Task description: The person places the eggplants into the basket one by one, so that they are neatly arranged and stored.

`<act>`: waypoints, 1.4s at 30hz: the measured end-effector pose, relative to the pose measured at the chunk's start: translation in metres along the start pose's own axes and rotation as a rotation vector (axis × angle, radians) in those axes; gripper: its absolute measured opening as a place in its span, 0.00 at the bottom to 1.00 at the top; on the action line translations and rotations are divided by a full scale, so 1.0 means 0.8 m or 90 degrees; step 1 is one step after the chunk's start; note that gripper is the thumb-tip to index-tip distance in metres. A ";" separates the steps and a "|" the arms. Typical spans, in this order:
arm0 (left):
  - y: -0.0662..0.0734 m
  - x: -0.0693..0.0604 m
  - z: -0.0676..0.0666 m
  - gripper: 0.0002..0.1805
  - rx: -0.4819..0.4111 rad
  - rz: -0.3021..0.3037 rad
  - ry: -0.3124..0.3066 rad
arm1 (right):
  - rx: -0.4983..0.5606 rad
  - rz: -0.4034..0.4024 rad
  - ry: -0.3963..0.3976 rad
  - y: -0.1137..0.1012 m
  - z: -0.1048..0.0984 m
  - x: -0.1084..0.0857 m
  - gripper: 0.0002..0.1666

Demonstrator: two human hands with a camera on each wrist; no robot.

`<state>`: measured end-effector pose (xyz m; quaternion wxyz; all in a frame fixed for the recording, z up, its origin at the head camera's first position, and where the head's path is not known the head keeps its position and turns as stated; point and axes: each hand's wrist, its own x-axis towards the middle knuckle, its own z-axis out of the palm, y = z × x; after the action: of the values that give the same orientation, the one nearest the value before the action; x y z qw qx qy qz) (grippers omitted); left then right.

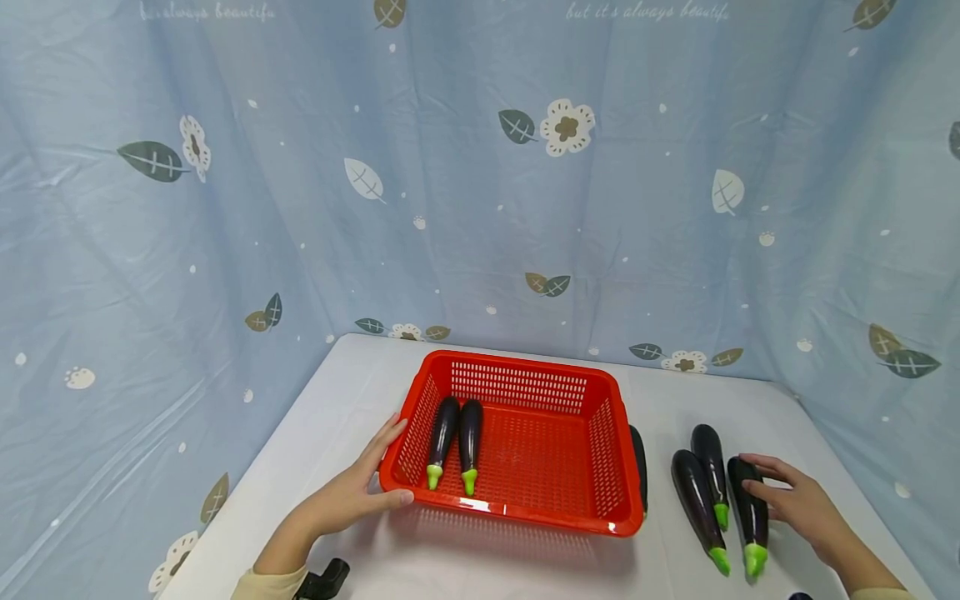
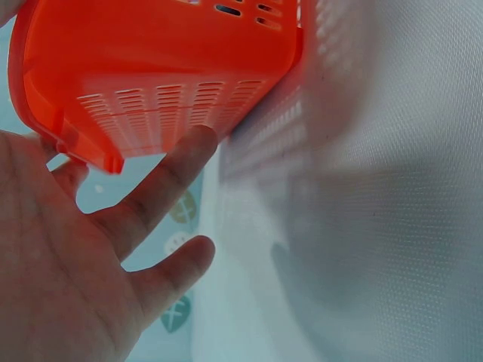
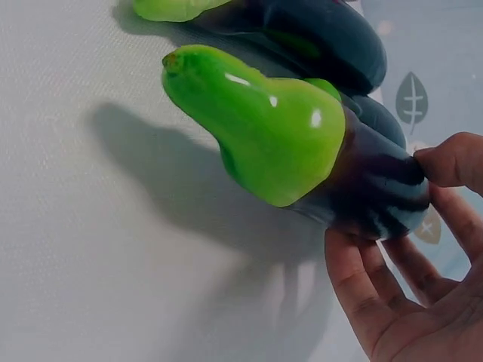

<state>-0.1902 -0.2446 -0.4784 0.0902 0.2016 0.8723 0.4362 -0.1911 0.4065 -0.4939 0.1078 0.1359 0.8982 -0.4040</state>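
A red plastic basket point(image 1: 525, 506) with slotted walls stands mid-table. Two dark purple eggplants with green stems, a left one point(image 1: 444, 433) and a right one point(image 1: 470, 437), lie inside along its left part. My left hand point(image 1: 352, 496) holds the basket's front left corner, thumb at the front rim and fingers along the left side; the lower fingers point(image 2: 162, 188) stretch fairly straight in the left wrist view. On the right, my right hand point(image 1: 798, 504) grips an eggplant point(image 1: 747, 508) by its thick end, thumb on one side and fingers opposite. Its green stem point(image 3: 279, 136) points away from the palm.
Two more eggplants, a nearer one point(image 1: 693, 500) and a farther one point(image 1: 708, 458), lie left of the right hand. Another eggplant point(image 1: 639, 467) shows partly behind the basket's right wall. A black object point(image 1: 324, 579) is beside the left wrist. Blue patterned cloth point(image 1: 480, 208) hangs behind the white table point(image 1: 360, 367).
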 end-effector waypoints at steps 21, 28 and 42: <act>0.000 0.000 -0.001 0.56 0.010 0.004 -0.001 | -0.003 -0.048 0.008 -0.023 -0.005 -0.007 0.44; 0.000 0.000 0.000 0.56 0.009 -0.005 -0.004 | 0.002 -0.072 0.012 -0.028 -0.004 -0.010 0.43; -0.003 0.001 0.000 0.56 0.006 0.008 0.002 | -0.008 -0.101 0.010 -0.039 0.004 -0.006 0.43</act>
<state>-0.1913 -0.2453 -0.4802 0.0852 0.2067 0.8732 0.4331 -0.1968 0.3835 -0.4727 0.0695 0.0666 0.9094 -0.4048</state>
